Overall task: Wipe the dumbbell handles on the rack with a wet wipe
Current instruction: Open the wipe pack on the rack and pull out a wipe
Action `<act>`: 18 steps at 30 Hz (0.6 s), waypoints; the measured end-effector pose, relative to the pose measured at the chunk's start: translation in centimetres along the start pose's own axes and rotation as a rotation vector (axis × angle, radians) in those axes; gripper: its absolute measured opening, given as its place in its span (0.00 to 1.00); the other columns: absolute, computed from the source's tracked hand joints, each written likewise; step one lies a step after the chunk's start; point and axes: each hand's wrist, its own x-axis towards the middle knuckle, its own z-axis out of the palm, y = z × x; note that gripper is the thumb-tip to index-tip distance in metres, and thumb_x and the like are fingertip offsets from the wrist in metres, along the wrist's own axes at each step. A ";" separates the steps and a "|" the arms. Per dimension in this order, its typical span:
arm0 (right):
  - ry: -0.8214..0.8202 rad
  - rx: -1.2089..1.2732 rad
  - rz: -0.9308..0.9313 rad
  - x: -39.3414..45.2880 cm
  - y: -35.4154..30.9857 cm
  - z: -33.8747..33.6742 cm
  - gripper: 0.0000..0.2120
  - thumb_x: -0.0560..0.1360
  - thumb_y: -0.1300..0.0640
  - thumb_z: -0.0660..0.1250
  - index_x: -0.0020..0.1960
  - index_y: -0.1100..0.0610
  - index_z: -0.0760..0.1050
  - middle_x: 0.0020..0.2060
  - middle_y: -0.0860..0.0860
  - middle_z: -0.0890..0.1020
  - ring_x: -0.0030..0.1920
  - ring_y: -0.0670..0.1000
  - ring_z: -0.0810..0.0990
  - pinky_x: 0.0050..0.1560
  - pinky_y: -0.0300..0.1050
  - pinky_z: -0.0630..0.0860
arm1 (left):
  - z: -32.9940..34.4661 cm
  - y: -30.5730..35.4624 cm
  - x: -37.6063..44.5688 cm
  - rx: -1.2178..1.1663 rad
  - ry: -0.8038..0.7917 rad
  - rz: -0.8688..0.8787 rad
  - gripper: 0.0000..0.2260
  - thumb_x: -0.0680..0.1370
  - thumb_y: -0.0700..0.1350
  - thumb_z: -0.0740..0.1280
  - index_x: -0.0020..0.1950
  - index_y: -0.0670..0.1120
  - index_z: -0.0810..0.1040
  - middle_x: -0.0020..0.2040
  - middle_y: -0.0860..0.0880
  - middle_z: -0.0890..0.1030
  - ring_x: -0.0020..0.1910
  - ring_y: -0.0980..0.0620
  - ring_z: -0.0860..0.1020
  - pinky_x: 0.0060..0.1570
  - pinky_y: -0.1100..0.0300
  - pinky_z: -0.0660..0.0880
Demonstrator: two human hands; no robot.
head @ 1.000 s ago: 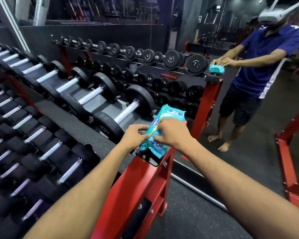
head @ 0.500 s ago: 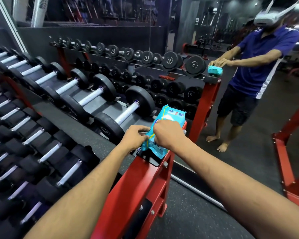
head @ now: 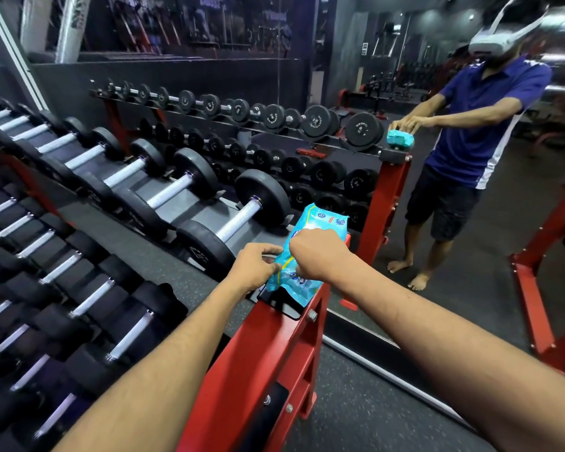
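Note:
A light blue pack of wet wipes (head: 323, 223) lies on the right end of the red dumbbell rack (head: 258, 353). My left hand (head: 258, 265) grips the pack's left edge with curled fingers. My right hand (head: 317, 256) lies curled over the top of the pack, its fingertips hidden. No loose wipe shows. The nearest dumbbell (head: 238, 220), black with a silver handle, rests on the top shelf just left of the pack, and several more run off to the left on both shelves.
A wall mirror (head: 405, 223) stands just right of the rack and reflects the rack and a person in a blue shirt with a headset (head: 480, 125). Another red frame (head: 542, 282) stands at the right. Dark rubber floor lies below.
My right hand has slid a little up and over the top of the pack. The left hand keeps its grip on the pack's left edge.

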 end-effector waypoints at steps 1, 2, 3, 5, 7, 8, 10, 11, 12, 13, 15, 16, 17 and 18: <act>0.010 -0.015 -0.014 0.1 -0.2 0.2 0.14 0.73 0.51 0.71 0.54 0.58 0.76 0.51 0.55 0.80 0.51 0.58 0.81 0.40 0.47 0.69 | 0.0 0.0 0.0 0.001 -0.004 0.001 0.17 0.74 0.33 0.72 0.61 0.44 0.82 0.54 0.50 0.84 0.55 0.52 0.82 0.61 0.52 0.78; 0.023 -0.022 -0.027 0.1 -0.3 0.5 0.15 0.73 0.50 0.71 0.54 0.57 0.76 0.51 0.54 0.80 0.51 0.58 0.81 0.40 0.47 0.68 | 0.0 -0.1 0.0 0.001 -0.008 0.000 0.17 0.73 0.33 0.72 0.61 0.44 0.82 0.53 0.50 0.85 0.54 0.53 0.82 0.60 0.52 0.78; 0.036 -0.027 -0.034 0.2 -0.4 0.8 0.15 0.72 0.49 0.72 0.53 0.57 0.76 0.51 0.54 0.80 0.51 0.58 0.81 0.39 0.47 0.68 | 0.0 -0.1 -0.1 0.005 -0.011 0.000 0.18 0.73 0.34 0.71 0.62 0.45 0.82 0.54 0.50 0.85 0.54 0.53 0.82 0.60 0.53 0.78; 0.050 -0.028 -0.025 0.2 -0.4 1.0 0.15 0.72 0.49 0.72 0.52 0.57 0.76 0.50 0.54 0.81 0.50 0.58 0.81 0.38 0.47 0.68 | 0.1 0.0 -0.1 0.003 -0.008 -0.006 0.18 0.74 0.33 0.71 0.63 0.44 0.82 0.55 0.49 0.84 0.54 0.53 0.81 0.60 0.55 0.78; 0.060 -0.023 -0.019 0.2 -0.1 1.2 0.13 0.72 0.50 0.71 0.51 0.57 0.76 0.49 0.53 0.81 0.49 0.58 0.81 0.38 0.47 0.67 | 0.2 -0.1 0.0 -0.011 -0.006 -0.011 0.18 0.74 0.33 0.71 0.62 0.44 0.82 0.54 0.49 0.84 0.54 0.53 0.82 0.60 0.54 0.78; 0.065 -0.024 -0.020 0.2 0.0 1.3 0.12 0.71 0.51 0.71 0.50 0.57 0.76 0.48 0.53 0.81 0.48 0.58 0.81 0.37 0.47 0.67 | 0.2 -0.1 0.0 -0.017 -0.007 -0.013 0.18 0.73 0.33 0.72 0.62 0.44 0.82 0.53 0.49 0.85 0.53 0.53 0.82 0.60 0.53 0.78; 0.058 -0.030 -0.028 0.3 0.0 1.4 0.10 0.71 0.53 0.70 0.49 0.57 0.76 0.48 0.53 0.81 0.47 0.58 0.81 0.37 0.47 0.67 | 0.1 0.0 0.0 -0.022 -0.007 -0.015 0.18 0.73 0.33 0.72 0.62 0.44 0.82 0.52 0.50 0.84 0.53 0.52 0.82 0.59 0.52 0.79; 0.048 -0.038 -0.039 0.4 0.0 1.5 0.11 0.71 0.53 0.70 0.50 0.58 0.76 0.48 0.53 0.81 0.48 0.59 0.81 0.37 0.47 0.67 | 0.1 0.0 0.0 -0.020 -0.006 -0.015 0.18 0.73 0.33 0.72 0.62 0.43 0.82 0.52 0.50 0.84 0.54 0.52 0.82 0.59 0.52 0.79; 0.039 -0.047 -0.060 0.5 0.0 1.7 0.11 0.72 0.53 0.70 0.50 0.58 0.77 0.49 0.53 0.81 0.48 0.59 0.81 0.37 0.48 0.66 | 0.1 0.1 0.0 -0.018 -0.007 -0.017 0.18 0.73 0.32 0.72 0.62 0.43 0.82 0.51 0.50 0.84 0.54 0.52 0.82 0.60 0.52 0.78; 0.035 -0.054 -0.088 0.6 0.2 1.8 0.10 0.73 0.54 0.69 0.51 0.59 0.78 0.50 0.53 0.81 0.49 0.59 0.81 0.37 0.48 0.66 | 0.0 0.1 -0.1 -0.015 -0.009 -0.013 0.18 0.73 0.32 0.71 0.62 0.43 0.82 0.52 0.50 0.84 0.54 0.51 0.82 0.60 0.52 0.78; 0.029 -0.053 -0.145 0.7 0.8 2.0 0.09 0.75 0.57 0.65 0.51 0.60 0.79 0.51 0.54 0.80 0.52 0.58 0.80 0.37 0.48 0.66 | -0.1 0.1 0.0 -0.018 -0.012 -0.007 0.17 0.73 0.32 0.71 0.61 0.42 0.82 0.52 0.49 0.84 0.53 0.51 0.83 0.60 0.51 0.79; 0.026 -0.044 -0.178 0.7 1.3 2.1 0.09 0.76 0.58 0.63 0.50 0.60 0.79 0.51 0.53 0.79 0.53 0.57 0.79 0.36 0.48 0.66 | -0.1 0.0 0.1 -0.024 -0.012 -0.006 0.17 0.72 0.32 0.72 0.61 0.42 0.82 0.52 0.49 0.85 0.53 0.51 0.83 0.59 0.50 0.79; 0.026 -0.045 -0.211 0.6 1.7 2.3 0.08 0.77 0.59 0.62 0.50 0.60 0.79 0.50 0.53 0.79 0.54 0.57 0.79 0.36 0.48 0.65 | 0.0 0.0 0.1 -0.024 -0.010 -0.006 0.17 0.73 0.32 0.72 0.60 0.42 0.82 0.52 0.49 0.85 0.53 0.51 0.83 0.59 0.50 0.79; 0.032 -0.061 -0.241 0.5 1.9 2.4 0.08 0.77 0.59 0.61 0.50 0.59 0.78 0.50 0.53 0.78 0.54 0.56 0.78 0.35 0.48 0.65 | 0.0 0.0 0.1 -0.022 -0.009 -0.004 0.16 0.73 0.33 0.72 0.60 0.43 0.82 0.51 0.49 0.85 0.52 0.51 0.83 0.58 0.50 0.80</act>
